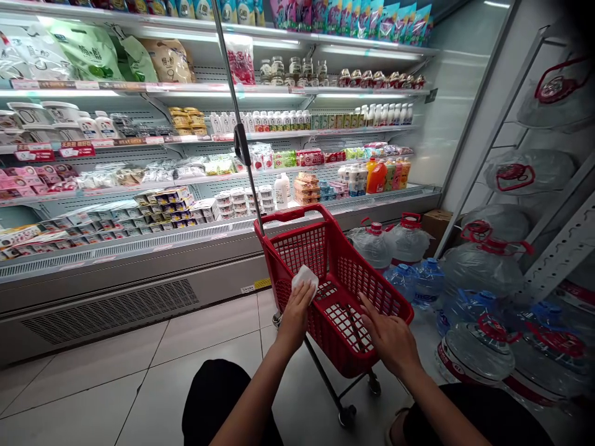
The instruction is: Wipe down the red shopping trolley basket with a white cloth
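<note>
A small red shopping cart (pixel 362 272) stands in front of me, its plastic basket made of latticed walls on a metal frame. My left hand (pixel 298 313) has its fingers over a folded white cloth or tissue (pixel 305 277), at the left rim of the basket. Which of the two it is, I cannot tell. Over the near right part of the basket is my right hand (pixel 393 341), fingers stretched out and nothing in them. Whether it touches the rim is unclear. A thin pole (pixel 231 74) with a black clip rises from the cart's far left corner.
An open refrigerated case (pixel 204 254) with shelves of dairy cups, bottles and bags runs behind the cart. Large water bottles (pixel 483 347) crowd the floor at right, beside a metal rack (pixel 493 148). Pale floor tiles (pixel 195 347) lie to the left, and my knees flank the cart.
</note>
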A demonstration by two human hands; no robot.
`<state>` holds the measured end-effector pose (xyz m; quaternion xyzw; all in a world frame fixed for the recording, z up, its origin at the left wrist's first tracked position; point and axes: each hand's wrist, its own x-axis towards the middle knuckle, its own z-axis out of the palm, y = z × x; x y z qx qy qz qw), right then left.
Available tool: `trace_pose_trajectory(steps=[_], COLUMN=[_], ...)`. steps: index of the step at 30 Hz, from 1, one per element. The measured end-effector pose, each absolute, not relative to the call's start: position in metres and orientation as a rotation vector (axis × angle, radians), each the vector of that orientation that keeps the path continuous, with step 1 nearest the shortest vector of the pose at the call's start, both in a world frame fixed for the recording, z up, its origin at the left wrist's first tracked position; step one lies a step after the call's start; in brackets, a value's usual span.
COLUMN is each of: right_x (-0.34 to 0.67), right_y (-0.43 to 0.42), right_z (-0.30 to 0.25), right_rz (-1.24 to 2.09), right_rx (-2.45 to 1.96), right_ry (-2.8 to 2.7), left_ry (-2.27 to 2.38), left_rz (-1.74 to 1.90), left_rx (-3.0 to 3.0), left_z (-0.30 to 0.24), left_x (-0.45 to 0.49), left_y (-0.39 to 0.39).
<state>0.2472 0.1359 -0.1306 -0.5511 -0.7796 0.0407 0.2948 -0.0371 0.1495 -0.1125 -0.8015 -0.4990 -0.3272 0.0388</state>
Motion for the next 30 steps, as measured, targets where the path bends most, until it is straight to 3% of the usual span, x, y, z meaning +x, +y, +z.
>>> trace_pose_trajectory(steps=[9,21,30], right_x=[0.198,0.241,0.196], right_y=[0.122,0.154,0.136], right_z=[-0.128,-0.139,-0.14], right_rz=[-0.041,-0.066,0.042], right_rx=[-1.389,-1.205,-1.166], right_ry=[-2.19,-2.358,-2.349], left_ry=[-1.345,-1.595,-1.581], left_rz=[-0.808,-0.926,-0.977], left_rx=[-2.712,-2.542,-2.482], left_z=[-0.119,-0.112,-0.145], left_x=[-0.033,-0.092,-0.004], left_y=[0.073,0.113,0.086])
